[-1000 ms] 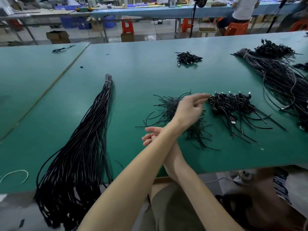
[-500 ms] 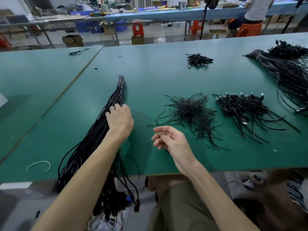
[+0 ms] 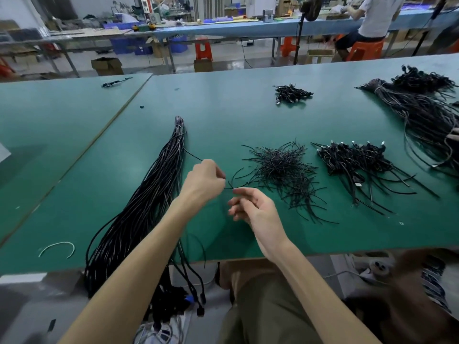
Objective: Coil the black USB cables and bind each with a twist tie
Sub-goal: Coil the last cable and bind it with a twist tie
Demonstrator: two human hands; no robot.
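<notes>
At the far left of the green counter (image 3: 74,150), a short curved white strip (image 3: 57,247) is lying near the front edge. Just to its right, a long bundle of straight black USB cables (image 3: 149,207), tied together at its far end, is stretching toward the person and spilling over the counter's front edge, its plugs dangling below.

The left hand (image 3: 202,181) is hovering just beside that bundle with its fingers curled in, pinching a single thin black cable (image 3: 192,155) that is leading from the bundle's far part into the fist. A thin black strand is sticking out of the fist toward the right hand (image 3: 250,207), which is lying palm-up with loosely curled fingers. The strand is passing by its fingertips, and I cannot tell whether they are gripping it.

Further right, a loose pile of short black twist ties (image 3: 280,170) is sitting within easy reach. Beyond it, a heap of coiled black cables (image 3: 352,160) with silver plugs showing is lying well apart from the bundle, and a smaller black heap (image 3: 291,93) is resting farther back. At the right edge, a second thick sheaf of dark cables (image 3: 422,115) is fanning across the counter.

Judging by this, the job is partway along: some cables are looking coiled and bound, one is just being drawn out and is not yet coiled, and the large bundle is suggesting most of the work is waiting.
</notes>
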